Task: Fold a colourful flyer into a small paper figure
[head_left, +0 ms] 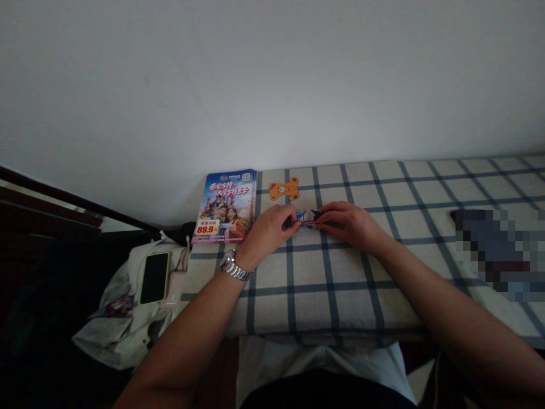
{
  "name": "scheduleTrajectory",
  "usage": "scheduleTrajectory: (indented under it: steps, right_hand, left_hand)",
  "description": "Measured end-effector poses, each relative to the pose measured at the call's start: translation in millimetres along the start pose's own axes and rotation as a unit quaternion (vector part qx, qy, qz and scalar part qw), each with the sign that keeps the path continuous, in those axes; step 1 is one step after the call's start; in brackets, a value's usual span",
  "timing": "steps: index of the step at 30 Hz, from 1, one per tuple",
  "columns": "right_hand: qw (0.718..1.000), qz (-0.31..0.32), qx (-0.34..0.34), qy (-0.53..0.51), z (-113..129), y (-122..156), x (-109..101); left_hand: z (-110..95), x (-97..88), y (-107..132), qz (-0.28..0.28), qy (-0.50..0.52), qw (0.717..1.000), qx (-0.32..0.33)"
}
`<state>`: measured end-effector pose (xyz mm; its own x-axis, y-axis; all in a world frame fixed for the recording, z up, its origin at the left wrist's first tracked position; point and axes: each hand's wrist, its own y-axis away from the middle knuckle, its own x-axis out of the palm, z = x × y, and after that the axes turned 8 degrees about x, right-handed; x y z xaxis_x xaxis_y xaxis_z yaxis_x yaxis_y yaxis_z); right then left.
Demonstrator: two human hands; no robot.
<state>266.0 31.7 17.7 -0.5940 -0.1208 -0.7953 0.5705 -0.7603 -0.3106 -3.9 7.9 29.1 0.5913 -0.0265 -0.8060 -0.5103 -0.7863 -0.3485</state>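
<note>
Above the checked tablecloth, a small folded piece of printed paper (309,222), blue and purple with a pale middle, is held between my two hands. My left hand (275,221), with a metal watch on its wrist, pinches the paper's left end. At the other end, the fingers and thumb of my right hand (344,222) are closed on it. Parts of the paper are hidden by the fingers. Just behind lies a flat orange teddy bear cutout (285,189). To the left of my left hand is a stack of printed leaflets (225,207) with a blue top edge.
The checked tablecloth (272,301) covers the surface up to the white wall (272,85). Off its left edge, a phone (155,277) rests on a pale cloth item (110,335). A blurred dark object (489,244) lies at the far right.
</note>
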Motion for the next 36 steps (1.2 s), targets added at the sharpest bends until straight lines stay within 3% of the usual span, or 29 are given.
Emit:
scheduleTrajectory:
  steps: [8,23,28,36]
  right_hand:
    - [1.000,-0.006,-0.005,0.019,-0.6,0.3,1.5]
    - [1.000,0.006,0.028,-0.011,7.2,-0.5,-2.1]
    - [0.999,0.016,0.029,-0.023,5.5,-0.4,-1.2]
    - [0.993,-0.005,0.119,-0.018,13.0,0.8,-0.5]
  left_hand:
    - [-2.7,2.0,3.0,0.031,-0.027,0.995,0.092]
    - [0.9,12.3,1.0,0.014,0.016,0.997,0.070]
    - [-4.5,10.9,-0.2,-0.001,0.040,0.999,0.024]
    - [-7.2,11.2,-2.3,-0.007,0.064,0.998,-0.009]
